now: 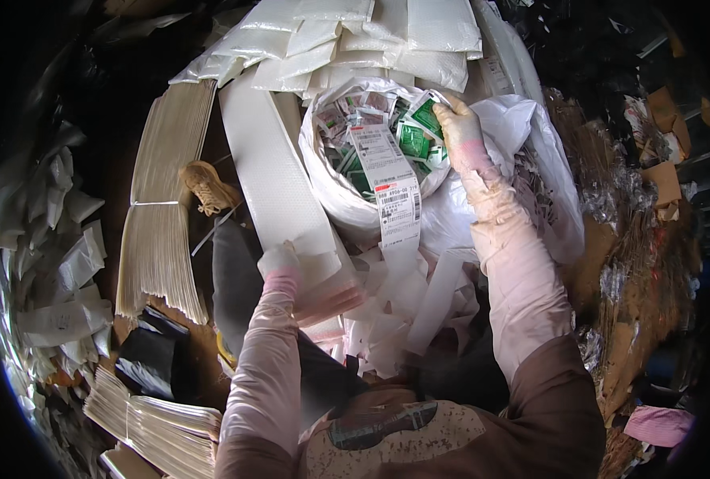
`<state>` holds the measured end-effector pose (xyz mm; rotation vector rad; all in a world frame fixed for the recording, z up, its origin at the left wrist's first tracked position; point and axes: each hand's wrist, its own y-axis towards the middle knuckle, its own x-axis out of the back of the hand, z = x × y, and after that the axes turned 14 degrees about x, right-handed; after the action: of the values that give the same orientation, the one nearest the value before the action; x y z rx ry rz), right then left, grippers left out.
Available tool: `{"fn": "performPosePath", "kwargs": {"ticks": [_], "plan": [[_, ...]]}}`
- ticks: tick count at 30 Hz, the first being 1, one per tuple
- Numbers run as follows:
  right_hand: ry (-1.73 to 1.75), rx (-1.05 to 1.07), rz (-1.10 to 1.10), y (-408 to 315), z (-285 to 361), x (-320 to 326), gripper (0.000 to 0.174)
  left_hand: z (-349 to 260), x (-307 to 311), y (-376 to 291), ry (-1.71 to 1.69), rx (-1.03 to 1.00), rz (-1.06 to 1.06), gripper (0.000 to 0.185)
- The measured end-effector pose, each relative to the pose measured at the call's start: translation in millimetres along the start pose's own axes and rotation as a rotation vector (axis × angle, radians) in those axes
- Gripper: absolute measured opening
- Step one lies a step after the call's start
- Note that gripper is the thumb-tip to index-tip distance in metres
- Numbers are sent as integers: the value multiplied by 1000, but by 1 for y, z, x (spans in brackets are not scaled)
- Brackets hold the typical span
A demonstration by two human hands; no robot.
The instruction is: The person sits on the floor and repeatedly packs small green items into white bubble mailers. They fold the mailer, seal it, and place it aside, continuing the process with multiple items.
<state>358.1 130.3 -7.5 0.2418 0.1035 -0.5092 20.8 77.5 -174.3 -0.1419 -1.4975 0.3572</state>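
Observation:
My gloved right hand pinches the edge of a green and white sachet at the right rim of a white plastic bag. The bag stands wide and holds many green sachets and some pinkish ones. Across its front hangs a strip of printed shipping labels, its lower end among crumpled backing paper. My gloved left hand rests on a stack of long white bubble mailers; its fingers are curled at the edge, and whether they grip a mailer cannot be told.
Packed white bubble mailers lie heaped beyond the bag. Bundles of tied mailers and a tan shoe are at the left. A second white bag stands at the right, near flattened cardboard and plastic scraps.

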Motion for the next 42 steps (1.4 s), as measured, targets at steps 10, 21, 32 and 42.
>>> {"fn": "performPosePath", "kwargs": {"ticks": [10,21,32,42], "plan": [[482,-193,92,-115,28,-27,16,11,87,-83,-173,-255,-365,17],[-1094,188,902,-290,-51,-44,24,-19,86,-180,-199,-400,-202,55],[-632,731,231,-305,66,48,12,-24,101,-163,-562,-397,-270,29],[-1344,-620,-574,-594,-50,507,35,-15,44,-135,-730,-549,-262,23]]}}
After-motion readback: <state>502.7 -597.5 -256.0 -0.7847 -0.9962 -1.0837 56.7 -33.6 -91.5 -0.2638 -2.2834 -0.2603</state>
